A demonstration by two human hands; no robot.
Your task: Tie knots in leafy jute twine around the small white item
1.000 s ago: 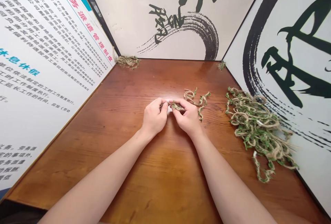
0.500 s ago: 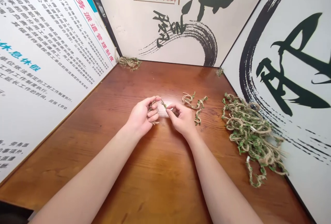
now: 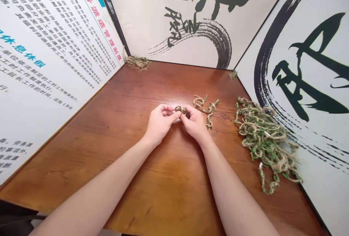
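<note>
My left hand (image 3: pixel 160 121) and my right hand (image 3: pixel 194 121) meet over the middle of the wooden table (image 3: pixel 136 163). Both pinch a short piece of jute twine with small green leaves (image 3: pixel 180 110) between their fingertips; it is bunched into a small coil between them. From my right hand the same twine trails away to the right as a loose curl (image 3: pixel 207 106) lying on the wood.
A big tangled heap of leafy twine (image 3: pixel 265 139) lies at the right, against the calligraphy panel (image 3: pixel 313 65). A small clump (image 3: pixel 137 62) sits in the far left corner, a scrap (image 3: pixel 232 74) in the far right corner. A printed text board (image 3: pixel 46 61) walls the left side.
My hands, apart half a second ago with the twine stretched between them, have come back together, fingertips touching over the coiled twine. The view shifted slightly.
</note>
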